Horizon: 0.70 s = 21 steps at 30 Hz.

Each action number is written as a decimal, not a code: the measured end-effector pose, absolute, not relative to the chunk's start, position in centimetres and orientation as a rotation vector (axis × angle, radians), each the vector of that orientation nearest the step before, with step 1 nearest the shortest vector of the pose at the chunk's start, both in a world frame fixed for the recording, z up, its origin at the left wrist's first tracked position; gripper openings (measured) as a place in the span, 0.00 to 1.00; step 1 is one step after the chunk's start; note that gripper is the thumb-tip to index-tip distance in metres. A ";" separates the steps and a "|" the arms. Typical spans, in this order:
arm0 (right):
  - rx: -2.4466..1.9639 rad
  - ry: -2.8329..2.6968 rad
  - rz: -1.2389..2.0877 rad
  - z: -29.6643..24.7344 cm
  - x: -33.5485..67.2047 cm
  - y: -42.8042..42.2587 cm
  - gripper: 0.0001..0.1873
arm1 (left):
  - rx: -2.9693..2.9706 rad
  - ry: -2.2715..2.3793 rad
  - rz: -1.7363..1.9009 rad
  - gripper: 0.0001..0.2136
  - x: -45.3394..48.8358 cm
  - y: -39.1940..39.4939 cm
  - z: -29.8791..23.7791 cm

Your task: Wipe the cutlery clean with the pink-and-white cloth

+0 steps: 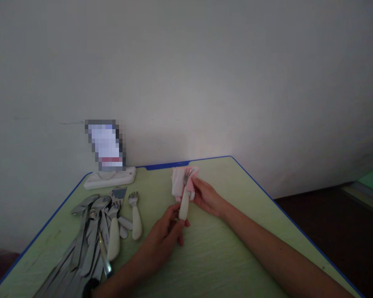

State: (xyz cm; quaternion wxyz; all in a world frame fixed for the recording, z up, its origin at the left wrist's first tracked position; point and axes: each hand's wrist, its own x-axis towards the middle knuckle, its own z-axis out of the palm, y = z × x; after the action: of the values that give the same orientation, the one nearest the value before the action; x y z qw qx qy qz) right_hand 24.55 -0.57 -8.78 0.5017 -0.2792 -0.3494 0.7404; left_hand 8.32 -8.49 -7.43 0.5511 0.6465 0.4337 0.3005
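A fork (184,204) with a thick cream handle is tilted up over the middle of the table, its metal tines against a folded pink and white cloth (178,182). My left hand (169,229) has its fingers closed around the lower end of the fork's handle. My right hand (207,196) pinches the cloth at its right side, close to the neck of the fork; part of its fingers is hidden behind the cloth. Left of my left hand lie another cream-handled fork (137,221) and a similar fork (113,234) at the edge of a cutlery pile.
The pile of metal spoons and other cutlery (87,240) covers the table's left side. Behind it a white power strip or holder (112,179) stands under a blurred-out phone-like screen (105,142). The green table (224,248) has a blue edge and meets a grey wall (205,82).
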 end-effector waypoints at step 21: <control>-0.659 -0.825 1.829 -7.7 24.6 -1.0 0.12 | 1.544 1.076 0.689 0.16 8.0 -8.4 -7.6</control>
State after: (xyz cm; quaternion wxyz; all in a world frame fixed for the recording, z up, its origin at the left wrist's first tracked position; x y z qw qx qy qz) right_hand 24.64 -1.03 -7.70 0.4924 -0.2716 -0.3400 0.7538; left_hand 8.03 -8.37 -7.60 0.5385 0.6492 0.4525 0.2895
